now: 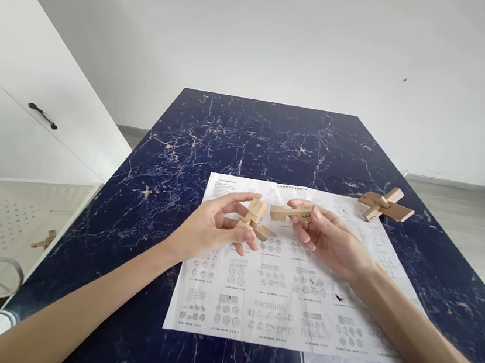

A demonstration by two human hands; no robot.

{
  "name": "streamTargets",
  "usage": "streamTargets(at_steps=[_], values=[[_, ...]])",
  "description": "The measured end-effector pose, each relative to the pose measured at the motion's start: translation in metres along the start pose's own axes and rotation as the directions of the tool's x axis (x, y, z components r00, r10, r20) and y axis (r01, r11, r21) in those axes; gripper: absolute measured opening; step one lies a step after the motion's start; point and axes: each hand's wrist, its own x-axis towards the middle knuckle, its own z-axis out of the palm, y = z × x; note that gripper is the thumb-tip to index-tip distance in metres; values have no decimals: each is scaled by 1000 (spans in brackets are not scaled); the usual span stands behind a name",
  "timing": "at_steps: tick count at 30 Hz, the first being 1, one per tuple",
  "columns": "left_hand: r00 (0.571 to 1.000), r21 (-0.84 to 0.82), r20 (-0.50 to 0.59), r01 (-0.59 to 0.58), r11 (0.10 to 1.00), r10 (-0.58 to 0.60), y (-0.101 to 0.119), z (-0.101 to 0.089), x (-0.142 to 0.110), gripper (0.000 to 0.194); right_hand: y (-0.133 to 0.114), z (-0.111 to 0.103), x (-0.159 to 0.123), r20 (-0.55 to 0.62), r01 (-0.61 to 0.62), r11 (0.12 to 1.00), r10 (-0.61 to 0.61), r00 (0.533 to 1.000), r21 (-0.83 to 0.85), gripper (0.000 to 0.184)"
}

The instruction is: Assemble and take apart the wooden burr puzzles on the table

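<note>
My left hand [212, 228] is closed on a partly joined wooden puzzle cluster [254, 218], held just above a white instruction sheet [282, 292]. My right hand [328, 239] pinches a single notched wooden bar [290, 213], level with the cluster and a short gap to its right. Both hands hover over the sheet's upper half. The sheet lies flat on a dark blue marbled table [247, 141] and shows rows of small puzzle diagrams.
An assembled wooden cross puzzle [384, 205] rests on the table past the sheet's far right corner. A white perforated shelf [8, 217] with a small wooden piece [44, 239] stands at the left. White cabinets with a black handle [42, 116] lie behind it.
</note>
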Motion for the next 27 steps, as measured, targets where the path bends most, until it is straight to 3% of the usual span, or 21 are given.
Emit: streamTargets(at_steps=[6,12,21,27], values=[[999,-56,-54,5,998,-8,0,10,-4,64,0,3,-5,110,23,1000,-24,994,10,31],[997,-94,14,79,992,-78,-7,28,-10,74,-6,18,-8,268,33,998,-18,963,-54,23],[996,-65,48,76,995,-73,-10,31,-11,70,-6,30,-10,219,190,946,-133,967,-262,29],[996,-21,-14,88,996,-88,-10,33,-12,73,-4,30,-12,151,230,892,-184,971,-389,19]])
